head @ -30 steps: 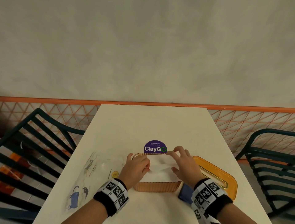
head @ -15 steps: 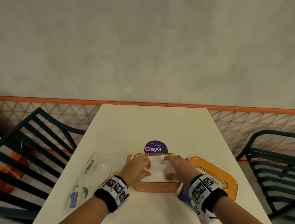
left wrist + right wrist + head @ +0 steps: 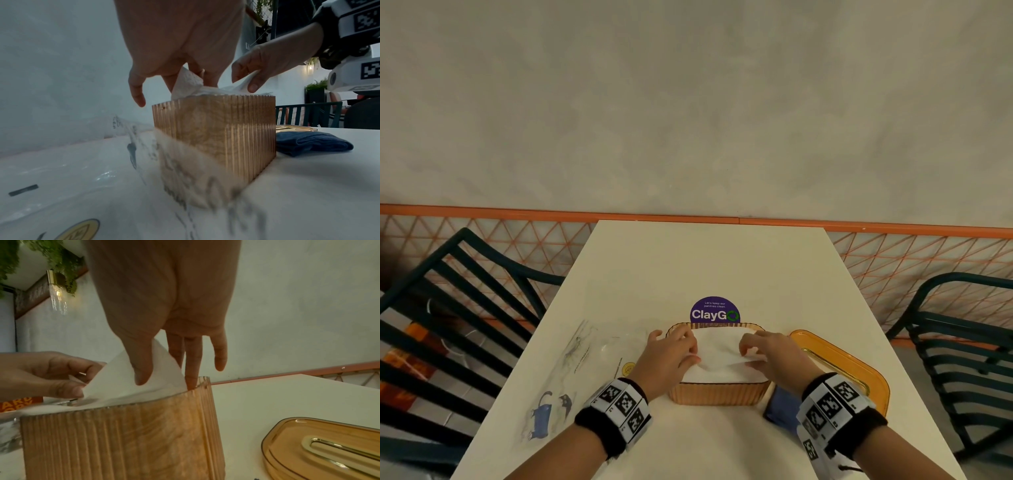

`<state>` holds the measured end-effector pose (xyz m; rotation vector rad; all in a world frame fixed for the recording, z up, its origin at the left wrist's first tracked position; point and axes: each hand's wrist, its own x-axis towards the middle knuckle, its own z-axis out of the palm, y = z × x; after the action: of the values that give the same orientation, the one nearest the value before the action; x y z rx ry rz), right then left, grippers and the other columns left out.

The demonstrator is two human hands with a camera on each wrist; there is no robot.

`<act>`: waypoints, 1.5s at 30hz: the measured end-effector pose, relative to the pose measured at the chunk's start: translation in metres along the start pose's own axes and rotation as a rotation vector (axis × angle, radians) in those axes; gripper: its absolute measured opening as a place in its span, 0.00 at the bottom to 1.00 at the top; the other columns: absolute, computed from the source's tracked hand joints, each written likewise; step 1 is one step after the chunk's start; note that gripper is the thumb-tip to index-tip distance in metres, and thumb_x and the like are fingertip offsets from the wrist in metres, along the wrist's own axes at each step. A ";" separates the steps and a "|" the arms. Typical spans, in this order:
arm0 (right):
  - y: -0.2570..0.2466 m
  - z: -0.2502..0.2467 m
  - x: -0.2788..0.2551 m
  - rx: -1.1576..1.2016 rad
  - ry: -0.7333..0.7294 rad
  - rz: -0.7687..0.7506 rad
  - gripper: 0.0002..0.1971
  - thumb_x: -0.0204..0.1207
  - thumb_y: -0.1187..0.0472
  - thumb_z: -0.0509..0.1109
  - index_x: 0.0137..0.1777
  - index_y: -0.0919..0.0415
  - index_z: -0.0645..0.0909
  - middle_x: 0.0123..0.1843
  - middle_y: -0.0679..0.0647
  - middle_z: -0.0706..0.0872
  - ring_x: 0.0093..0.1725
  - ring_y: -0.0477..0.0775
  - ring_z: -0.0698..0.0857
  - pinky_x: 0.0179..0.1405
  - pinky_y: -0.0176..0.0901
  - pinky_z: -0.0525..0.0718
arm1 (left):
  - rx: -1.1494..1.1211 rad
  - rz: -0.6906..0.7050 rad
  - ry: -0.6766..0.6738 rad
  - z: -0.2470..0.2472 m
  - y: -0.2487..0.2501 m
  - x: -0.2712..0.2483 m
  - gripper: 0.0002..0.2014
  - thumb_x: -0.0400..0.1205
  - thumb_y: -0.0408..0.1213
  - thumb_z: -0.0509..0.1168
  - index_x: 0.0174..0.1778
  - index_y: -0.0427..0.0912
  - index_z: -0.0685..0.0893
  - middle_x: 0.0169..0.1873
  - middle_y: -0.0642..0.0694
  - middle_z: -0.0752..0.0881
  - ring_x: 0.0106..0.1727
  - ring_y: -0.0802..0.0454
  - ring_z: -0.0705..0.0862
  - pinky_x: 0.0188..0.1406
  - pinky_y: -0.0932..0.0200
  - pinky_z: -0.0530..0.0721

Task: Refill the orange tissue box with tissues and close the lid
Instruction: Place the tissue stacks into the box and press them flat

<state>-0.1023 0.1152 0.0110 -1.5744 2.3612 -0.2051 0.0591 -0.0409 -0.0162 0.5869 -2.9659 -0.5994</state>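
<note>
The box (image 3: 717, 390), ribbed and orange, stands on the worktop (image 3: 705, 267) near its front edge, open at the top. It is filled to the rim with white tissues (image 3: 719, 356), and the top sheet is pulled up above the rim at both ends.

The left hand (image 3: 671, 356) is at the left end of the box; its grip pinches a raised corner of the top tissue between thumb and fingers. The right hand (image 3: 770, 353) is at the right end: its thumb lies on the front of the lifted sheet with fingers behind it, so that grip also pinches the tissue, with fingertips (image 3: 192, 379) reaching down just inside the box wall.

The lid (image 3: 842, 366), orange with a gold-rimmed slot, lies flat on the worktop just right of the box, apart from it. A folded blue cloth (image 3: 310, 142) lies beside the box's right front corner. A clear plastic wrapper (image 3: 571, 373) with printed drawings lies to the left. A purple sticker (image 3: 715, 310) shows on the worktop just behind the box.
</note>
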 end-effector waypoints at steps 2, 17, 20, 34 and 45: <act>0.000 0.001 0.000 -0.006 0.008 -0.005 0.10 0.81 0.57 0.63 0.60 0.54 0.78 0.60 0.52 0.84 0.58 0.53 0.82 0.58 0.42 0.78 | -0.047 -0.020 0.001 0.000 0.000 0.000 0.10 0.85 0.46 0.56 0.54 0.45 0.79 0.53 0.56 0.79 0.56 0.57 0.80 0.77 0.50 0.58; -0.001 0.001 0.020 0.186 -0.064 0.354 0.18 0.82 0.53 0.60 0.57 0.68 0.82 0.59 0.61 0.84 0.49 0.53 0.78 0.40 0.35 0.71 | -0.077 -0.146 0.123 0.010 0.005 0.018 0.10 0.87 0.41 0.54 0.57 0.44 0.78 0.56 0.50 0.85 0.55 0.52 0.81 0.74 0.52 0.66; -0.002 0.005 0.022 0.220 -0.021 0.379 0.18 0.79 0.53 0.65 0.62 0.65 0.80 0.62 0.58 0.83 0.61 0.56 0.81 0.52 0.39 0.75 | 0.029 -0.083 0.123 0.016 0.006 0.019 0.10 0.86 0.41 0.56 0.62 0.48 0.76 0.61 0.53 0.82 0.64 0.55 0.79 0.73 0.54 0.64; -0.003 0.011 0.018 0.217 0.040 0.338 0.15 0.76 0.54 0.69 0.60 0.58 0.78 0.61 0.54 0.83 0.58 0.52 0.80 0.50 0.36 0.73 | 0.395 0.129 0.170 0.003 -0.002 -0.008 0.24 0.52 0.59 0.81 0.41 0.57 0.88 0.58 0.52 0.78 0.55 0.51 0.72 0.41 0.50 0.83; 0.003 0.011 0.006 0.140 0.136 0.195 0.19 0.78 0.56 0.67 0.68 0.56 0.76 0.66 0.52 0.80 0.64 0.53 0.76 0.62 0.42 0.76 | -0.135 -0.212 0.247 -0.005 -0.004 0.000 0.39 0.74 0.49 0.71 0.79 0.49 0.61 0.69 0.53 0.70 0.71 0.50 0.68 0.69 0.53 0.68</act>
<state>-0.1034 0.1108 -0.0013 -1.2944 2.5231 -0.4361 0.0613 -0.0463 -0.0130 0.8984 -2.6294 -0.6817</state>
